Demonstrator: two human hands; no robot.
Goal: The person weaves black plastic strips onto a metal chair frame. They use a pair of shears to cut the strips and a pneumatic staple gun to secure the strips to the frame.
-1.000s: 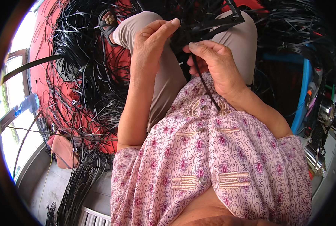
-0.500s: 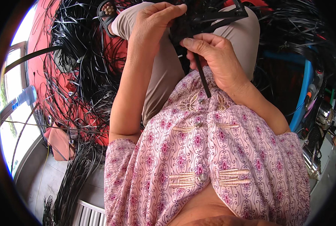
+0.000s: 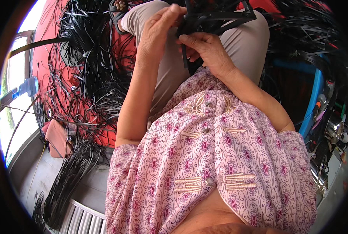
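A black woven-looking frame (image 3: 230,16) with straight bars lies across my lap at the top of the picture. My left hand (image 3: 158,31) is closed at its left edge, thumb on top; the other fingers are mostly hidden. Just below the frame, my right hand (image 3: 211,50) pinches a flat black plastic strip (image 3: 185,58), its thumb and curled fingers close together. The strip's lower end hangs over my lap, and its upper part is lost against the dark frame.
Tangled black strips (image 3: 92,50) spread over a red surface (image 3: 47,74) on the left, with more (image 3: 299,27) at the upper right. A blue rim (image 3: 314,101) curves on the right, beside metal items (image 3: 334,130). A pink pouch (image 3: 58,138) and white slatted rack (image 3: 82,218) stand lower left.
My right hand has moved left and slightly up, nearer my left hand. The strip's free end, earlier reaching down over my shirt, now hangs shorter and further left.
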